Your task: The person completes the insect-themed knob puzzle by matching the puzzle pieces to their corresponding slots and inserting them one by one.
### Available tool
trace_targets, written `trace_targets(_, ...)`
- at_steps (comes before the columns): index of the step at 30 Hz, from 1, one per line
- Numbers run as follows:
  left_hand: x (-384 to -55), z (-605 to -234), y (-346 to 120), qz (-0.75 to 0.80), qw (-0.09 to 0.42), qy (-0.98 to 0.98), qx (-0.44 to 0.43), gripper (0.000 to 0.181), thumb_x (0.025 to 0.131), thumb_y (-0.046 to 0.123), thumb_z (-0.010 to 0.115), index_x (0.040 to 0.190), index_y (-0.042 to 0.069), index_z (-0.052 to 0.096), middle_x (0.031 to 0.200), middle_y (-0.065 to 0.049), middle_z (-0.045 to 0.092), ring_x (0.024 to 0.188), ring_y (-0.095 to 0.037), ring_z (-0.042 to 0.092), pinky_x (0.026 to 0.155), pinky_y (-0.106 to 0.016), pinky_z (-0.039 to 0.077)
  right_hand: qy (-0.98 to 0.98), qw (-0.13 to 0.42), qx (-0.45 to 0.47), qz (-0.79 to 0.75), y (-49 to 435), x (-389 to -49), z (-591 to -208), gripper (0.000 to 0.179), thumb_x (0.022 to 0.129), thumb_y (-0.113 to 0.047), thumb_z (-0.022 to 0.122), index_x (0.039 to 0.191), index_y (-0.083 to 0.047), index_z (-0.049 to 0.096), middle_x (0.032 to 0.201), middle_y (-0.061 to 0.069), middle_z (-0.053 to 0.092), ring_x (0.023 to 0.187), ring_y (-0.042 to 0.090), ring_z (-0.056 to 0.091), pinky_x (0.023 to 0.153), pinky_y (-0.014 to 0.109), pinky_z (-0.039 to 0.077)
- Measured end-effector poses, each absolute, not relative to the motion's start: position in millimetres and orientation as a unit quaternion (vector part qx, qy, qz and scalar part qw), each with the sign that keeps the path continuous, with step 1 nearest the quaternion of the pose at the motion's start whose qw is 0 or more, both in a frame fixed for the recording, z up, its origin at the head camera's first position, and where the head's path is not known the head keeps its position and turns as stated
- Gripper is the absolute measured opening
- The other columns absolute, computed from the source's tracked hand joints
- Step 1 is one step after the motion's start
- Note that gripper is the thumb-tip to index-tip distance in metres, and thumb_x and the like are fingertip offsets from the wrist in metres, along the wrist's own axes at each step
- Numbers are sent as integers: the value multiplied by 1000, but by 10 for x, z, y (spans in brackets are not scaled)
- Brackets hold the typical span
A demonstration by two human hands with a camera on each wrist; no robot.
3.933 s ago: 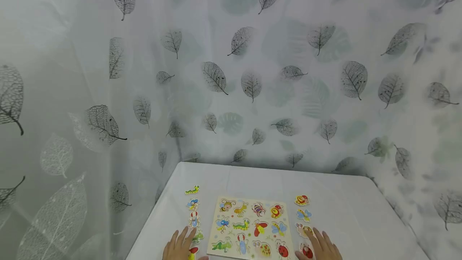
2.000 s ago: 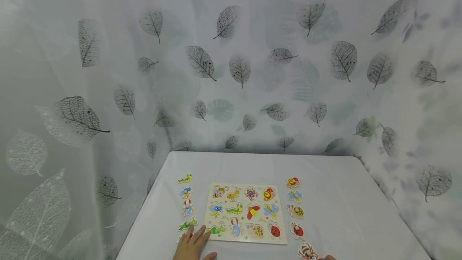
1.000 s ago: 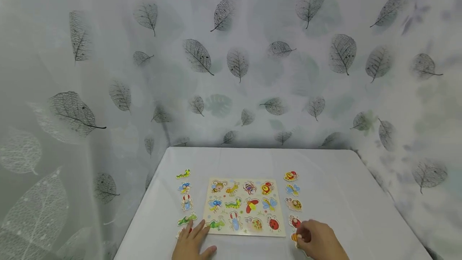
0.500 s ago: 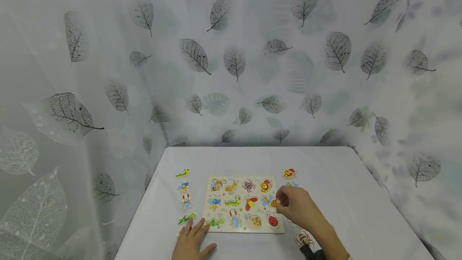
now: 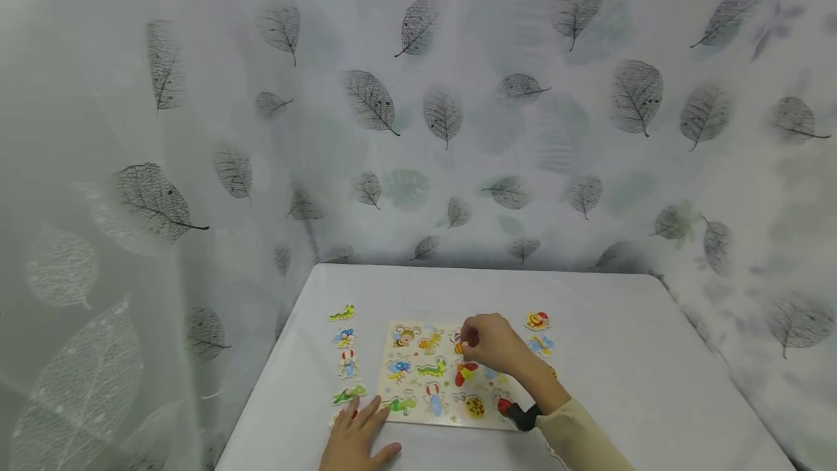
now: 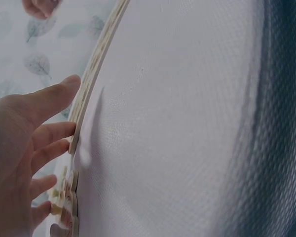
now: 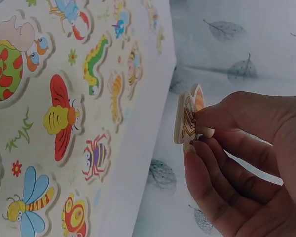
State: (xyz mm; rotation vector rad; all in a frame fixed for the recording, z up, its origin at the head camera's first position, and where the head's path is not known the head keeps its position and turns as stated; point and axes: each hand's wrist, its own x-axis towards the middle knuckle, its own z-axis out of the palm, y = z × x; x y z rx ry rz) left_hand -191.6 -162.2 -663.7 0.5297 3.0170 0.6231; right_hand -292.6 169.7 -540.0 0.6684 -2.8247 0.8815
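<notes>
In the head view my right hand (image 5: 493,344) is above the upper middle of the wooden insect puzzle board (image 5: 418,384). Its thumb and fingers pinch an orange-striped insect puzzle piece (image 7: 187,118), held on edge in the right wrist view, clear of the board. At the board's lower left corner lies my left hand (image 5: 356,438), its fingers spread and mostly straight. The left wrist view shows the left hand (image 6: 24,143) with fingertips at the board's edge (image 6: 96,64) and others at a knobbed piece (image 6: 66,202) beside it.
Left of the board runs a column of pieces, including a caterpillar (image 5: 342,313), a stag beetle (image 5: 349,364) and a grasshopper (image 5: 349,393). On the right are a red bug (image 5: 538,321) and a dragonfly (image 5: 541,345); my right arm hides others. A leaf-print curtain (image 5: 418,166) hangs behind.
My right hand has picked up the orange-striped piece from the right-hand column and carried it left and away from me over the board. The left hand came to the board's corner and has stayed there.
</notes>
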Motion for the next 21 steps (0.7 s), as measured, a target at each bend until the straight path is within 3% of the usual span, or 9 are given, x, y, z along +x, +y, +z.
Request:
trace_targets(10,-1931,-6631,-1638,181,6,966,183,77,92,76,57,140,17,65,155,-7,54,146,-51,38,115,-72,32,-923,52,273,265,1396,-3368,-5598,14,87,-12,82,84,-17,70,74,-13,62,65,4,55,60,26,51)
trace_targets(21,-1938,-6634,-1679,192,7,963,188,75,92,75,58,142,19,64,155,-5,55,145,-51,40,113,-73,34,-929,17,256,268,1176,-3585,-5751,14,85,-12,84,85,-16,70,75,-10,62,66,7,55,61,27,50)
